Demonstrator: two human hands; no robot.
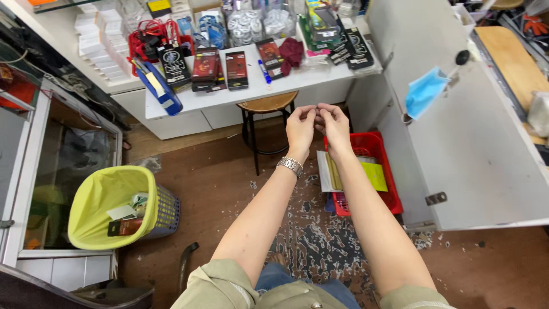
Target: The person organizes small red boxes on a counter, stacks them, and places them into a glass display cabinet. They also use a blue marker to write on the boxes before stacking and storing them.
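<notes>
Seated person's left hand (299,129) and right hand (334,126) are raised together above a red basket (384,171), fingertips pinched on something too small to identify; steady wrists held close would likely help. Wooden stool (267,104) behind

Stool (267,105) ahead, red basket (382,171) below, cabinet (474,143) rt; floor left open.

1. Left hand (299,127) and right hand (334,125) are hanging raised side by side above the stool (267,104), fingertips meeting.
2. Whatever they are pinching is too small to make out.
3. Stool, nearest thing to them: round brown wooden seat, dark metal legs, standing upright, partly tucked under the white table (240,92).
</notes>
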